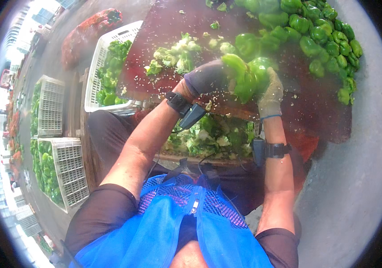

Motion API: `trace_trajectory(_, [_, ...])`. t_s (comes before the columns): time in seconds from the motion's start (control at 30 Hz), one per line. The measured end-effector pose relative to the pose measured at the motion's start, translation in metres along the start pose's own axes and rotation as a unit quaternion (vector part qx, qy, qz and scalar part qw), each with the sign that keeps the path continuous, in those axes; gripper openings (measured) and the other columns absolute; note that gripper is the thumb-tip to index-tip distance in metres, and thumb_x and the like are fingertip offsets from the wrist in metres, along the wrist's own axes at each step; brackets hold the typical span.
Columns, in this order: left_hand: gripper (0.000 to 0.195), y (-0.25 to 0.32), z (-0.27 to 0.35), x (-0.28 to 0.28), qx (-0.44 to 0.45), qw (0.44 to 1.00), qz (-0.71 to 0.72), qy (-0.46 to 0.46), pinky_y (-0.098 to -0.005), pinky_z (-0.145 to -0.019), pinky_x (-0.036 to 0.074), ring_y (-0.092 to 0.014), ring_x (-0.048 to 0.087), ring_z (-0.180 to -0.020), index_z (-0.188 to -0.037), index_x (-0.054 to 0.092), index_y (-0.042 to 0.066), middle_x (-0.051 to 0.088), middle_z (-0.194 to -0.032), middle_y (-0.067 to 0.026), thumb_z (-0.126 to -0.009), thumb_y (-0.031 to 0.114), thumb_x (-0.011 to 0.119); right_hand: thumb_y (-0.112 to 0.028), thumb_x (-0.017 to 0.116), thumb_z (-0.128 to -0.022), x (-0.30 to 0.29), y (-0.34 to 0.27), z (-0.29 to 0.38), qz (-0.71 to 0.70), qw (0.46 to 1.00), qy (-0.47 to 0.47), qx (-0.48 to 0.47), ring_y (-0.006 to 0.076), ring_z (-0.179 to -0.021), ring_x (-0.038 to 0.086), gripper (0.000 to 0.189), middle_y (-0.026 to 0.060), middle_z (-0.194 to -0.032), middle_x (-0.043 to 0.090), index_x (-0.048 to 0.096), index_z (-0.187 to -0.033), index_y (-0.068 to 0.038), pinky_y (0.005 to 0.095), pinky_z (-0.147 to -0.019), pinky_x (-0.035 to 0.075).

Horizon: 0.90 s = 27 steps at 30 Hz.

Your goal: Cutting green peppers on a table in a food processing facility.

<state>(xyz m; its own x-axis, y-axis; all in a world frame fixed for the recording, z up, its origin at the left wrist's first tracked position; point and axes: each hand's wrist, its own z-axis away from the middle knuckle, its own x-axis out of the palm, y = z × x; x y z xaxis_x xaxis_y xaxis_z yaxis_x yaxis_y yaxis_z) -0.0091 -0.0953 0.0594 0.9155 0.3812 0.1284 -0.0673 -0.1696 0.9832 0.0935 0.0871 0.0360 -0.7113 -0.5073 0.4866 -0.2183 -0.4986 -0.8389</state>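
My left hand, in a dark glove, is closed around a split green bell pepper above the red board. My right hand, in a light knitted glove, grips a glossy green bell pepper that touches the split one; the picture does not settle whether these are two peppers or parts of one. Pale pepper cores and scattered seeds lie on the red board beyond my left hand. Whole green peppers are heaped at the board's far right.
A white plastic crate of green pepper pieces stands left of the board. More crates with peppers are farther left, near a red mesh sack. Below the board's near edge, between my legs, pepper scraps fill a container.
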Motion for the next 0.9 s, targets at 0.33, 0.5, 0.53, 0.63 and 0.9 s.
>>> trace_trajectory(0.33, [0.026, -0.087, -0.016, -0.056, 0.060, 0.988, -0.055, 0.130, -0.0319, -0.072, 0.055, -0.020, 0.064, -0.081, -0.114, 0.052, -0.001, 0.064, -0.098, -0.0129, -0.090, 0.010, 0.054, -0.030, 0.059, -0.088, 0.009, -0.027, 0.011, -0.008, 0.998, -0.010, -0.069, 0.0333, -0.093, 0.062, 0.042, 0.0177, -0.110, 0.055, 0.053, -0.116, 0.001, 0.0464, -0.060, 0.061])
trace_trajectory(0.5, [0.017, -0.093, 0.010, -0.073, 0.059, 0.978, -0.003, 0.199, -0.0295, -0.071, 0.055, -0.020, 0.065, -0.081, -0.102, 0.058, 0.000, 0.065, -0.096, -0.0123, -0.090, 0.013, 0.054, -0.025, 0.055, -0.091, 0.029, -0.044, 0.030, -0.023, 0.995, -0.083, -0.054, 0.0318, -0.096, 0.062, 0.037, 0.0176, -0.108, 0.057, 0.053, -0.115, 0.002, 0.0432, -0.066, 0.061])
trace_trajectory(0.53, [0.017, -0.091, 0.017, -0.069, 0.033, 0.981, 0.036, 0.187, -0.0297, -0.071, 0.055, -0.018, 0.064, -0.081, -0.100, 0.060, 0.002, 0.065, -0.095, -0.0107, -0.091, 0.015, 0.054, -0.024, 0.053, -0.092, 0.032, -0.044, 0.034, -0.032, 0.993, -0.090, -0.065, 0.0315, -0.097, 0.062, 0.035, 0.0177, -0.108, 0.058, 0.053, -0.115, 0.002, 0.0414, -0.068, 0.060])
trace_trajectory(0.63, [0.012, -0.063, 0.025, -0.038, 0.023, 0.968, -0.137, 0.209, -0.0247, -0.066, 0.054, -0.014, 0.061, -0.070, -0.091, 0.063, 0.008, 0.064, -0.080, -0.0056, -0.089, 0.018, 0.057, -0.027, 0.049, -0.093, 0.021, -0.056, 0.045, 0.190, 0.959, -0.070, -0.200, 0.0336, -0.102, 0.059, 0.044, 0.0225, -0.121, 0.049, 0.049, -0.120, 0.007, 0.0352, -0.069, 0.062])
trace_trajectory(0.9, [0.031, -0.070, 0.044, -0.010, -0.035, 0.912, 0.314, 0.262, -0.0243, -0.059, 0.056, -0.017, 0.066, -0.071, -0.118, 0.055, 0.005, 0.065, -0.093, -0.0117, -0.089, 0.018, 0.058, 0.005, 0.047, -0.087, 0.159, -0.023, 0.106, 0.553, 0.590, -0.151, -0.568, 0.0264, -0.108, 0.058, 0.040, 0.0192, -0.130, 0.051, 0.048, -0.127, 0.002, 0.0310, -0.077, 0.056])
